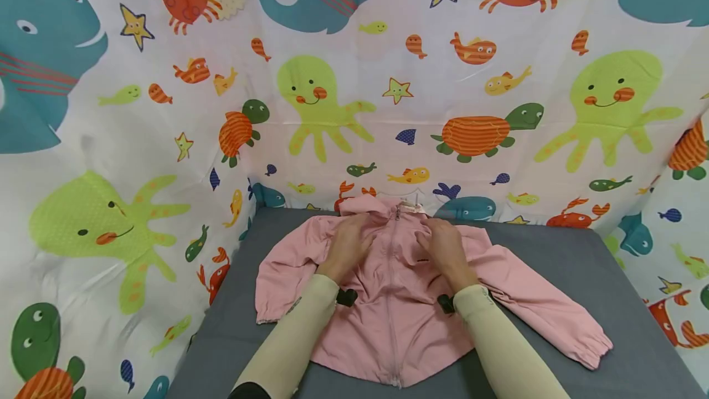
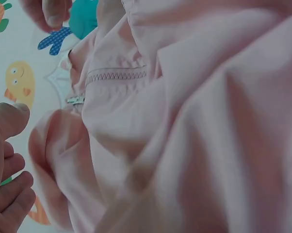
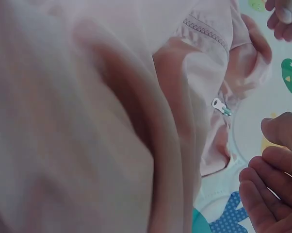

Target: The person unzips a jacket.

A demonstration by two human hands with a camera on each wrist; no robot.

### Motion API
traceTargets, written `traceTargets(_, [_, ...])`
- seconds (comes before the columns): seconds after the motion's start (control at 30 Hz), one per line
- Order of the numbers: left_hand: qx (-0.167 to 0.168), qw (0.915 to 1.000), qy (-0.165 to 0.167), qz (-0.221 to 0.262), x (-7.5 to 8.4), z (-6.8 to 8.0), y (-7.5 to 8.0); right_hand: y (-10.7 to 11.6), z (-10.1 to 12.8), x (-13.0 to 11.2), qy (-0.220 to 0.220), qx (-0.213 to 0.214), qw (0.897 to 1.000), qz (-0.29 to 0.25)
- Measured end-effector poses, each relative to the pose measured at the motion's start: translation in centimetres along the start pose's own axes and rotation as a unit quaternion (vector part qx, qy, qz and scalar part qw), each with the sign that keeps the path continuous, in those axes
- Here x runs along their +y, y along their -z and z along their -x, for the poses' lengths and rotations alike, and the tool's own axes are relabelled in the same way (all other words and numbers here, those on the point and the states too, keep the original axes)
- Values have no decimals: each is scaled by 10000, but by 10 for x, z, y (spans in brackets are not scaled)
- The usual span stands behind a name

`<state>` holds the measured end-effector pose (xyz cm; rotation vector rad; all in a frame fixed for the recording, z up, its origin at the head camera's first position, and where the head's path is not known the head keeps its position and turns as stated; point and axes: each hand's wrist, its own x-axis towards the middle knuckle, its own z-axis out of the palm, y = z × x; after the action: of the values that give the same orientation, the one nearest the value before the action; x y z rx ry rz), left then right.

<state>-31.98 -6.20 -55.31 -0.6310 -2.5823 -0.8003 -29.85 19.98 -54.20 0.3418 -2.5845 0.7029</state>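
Note:
A pink zip-up jacket (image 1: 390, 313) lies front up, its collar at the far edge and its zipper (image 1: 392, 276) closed down the middle. Over its left chest side is my left hand (image 1: 348, 248), fingers toward the collar. My right hand (image 1: 445, 250) is over the other chest side, near the shoulder. In the left wrist view, the left fingers (image 2: 15, 194) are loosely bent with no cloth between them. The right fingers (image 3: 267, 179) look much the same in the right wrist view. Near the collar, the metal zipper pull (image 3: 221, 107) shows.
The jacket lies on a grey surface (image 1: 221, 325). One sleeve (image 1: 554, 306) stretches out to the right; the other (image 1: 282, 270) is bent at the left. A white curtain (image 1: 410, 134) printed with sea animals stands behind and along both sides.

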Motion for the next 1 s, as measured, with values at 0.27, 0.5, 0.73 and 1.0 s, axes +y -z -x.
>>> traceTargets(0.27, [-221, 9997, -108, 63, 11, -19, -10, -16, -8, 1, 14, -62, 9999, -121])
traceTargets(0.5, [-474, 9988, -131, -16, 13, -38, -20, -25, -18, -3, -14, -84, 9999, -127])
traceTargets(0.73, [-901, 9958, 28, -176, 9, -52, -31, -33, -22, -5, -159, -227, 9994, -192])
traceTargets(1.0, [-1219, 9920, 78, -334, 6, -58, -44, -44, -24, -6, -334, -382, 9985, -219])
